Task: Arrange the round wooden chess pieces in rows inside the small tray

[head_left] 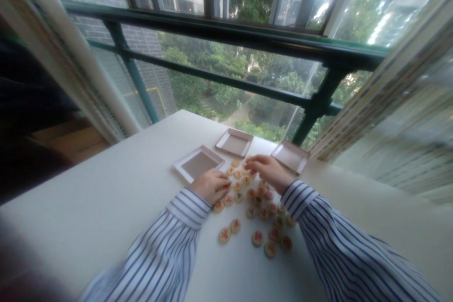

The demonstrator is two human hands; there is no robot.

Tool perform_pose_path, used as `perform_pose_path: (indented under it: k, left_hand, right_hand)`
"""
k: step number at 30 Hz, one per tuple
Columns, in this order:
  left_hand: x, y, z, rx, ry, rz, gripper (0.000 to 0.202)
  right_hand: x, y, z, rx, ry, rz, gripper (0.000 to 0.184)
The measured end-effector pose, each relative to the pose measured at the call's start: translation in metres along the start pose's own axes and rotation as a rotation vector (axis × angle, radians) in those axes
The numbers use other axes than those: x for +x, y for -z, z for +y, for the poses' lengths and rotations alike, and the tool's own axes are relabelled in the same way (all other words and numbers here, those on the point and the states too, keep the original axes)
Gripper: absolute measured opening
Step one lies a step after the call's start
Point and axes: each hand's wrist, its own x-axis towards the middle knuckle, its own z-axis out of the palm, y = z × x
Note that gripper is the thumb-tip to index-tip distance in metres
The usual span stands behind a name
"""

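Note:
Round, pale Chinese chess pieces (258,238) with mostly red characters lie scattered on the white table; a piece with a dark character (238,197) sits among them. My left hand (212,186) rests at the left edge of the pieces, its fingers curled and close together. Whatever lies under those fingertips is mostly hidden. From the right, my right hand (269,171) reaches over the far pieces with thumb and fingers bent together. Its fingertips are at a few pieces near the trays, and I cannot make out what is between them.
Three shallow open boxes or lids stand beyond the pieces: a left one (180,170), a middle one (221,140) and a right one (303,163). The white table (116,188) ends at a window with a green railing (219,26). Trees are outside.

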Motion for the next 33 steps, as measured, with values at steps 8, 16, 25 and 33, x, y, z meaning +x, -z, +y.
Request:
perform_pose_path:
  k: [8,16,25,33]
  left_hand:
    - [0.002,-0.001,0.003,0.036,-0.066,-0.04,0.016]
    - [0.0,-0.003,0.002,0.012,-0.037,-0.03,0.016]
    - [-0.001,0.001,0.006,0.037,0.053,-0.056,0.014]
    - [0.0,0.005,0.01,0.061,0.055,-0.063,0.016]
  right_hand:
    - [0.009,0.013,0.016,-0.367,0.122,0.119,0.02]
    - [0.0,0.017,0.021,-0.994,0.25,0.024,0.024]
    - [-0.004,0.015,0.021,-1.147,0.237,-0.01,0.031]
    - [-0.007,0.009,0.019,-1.218,0.242,0.003,0.026]
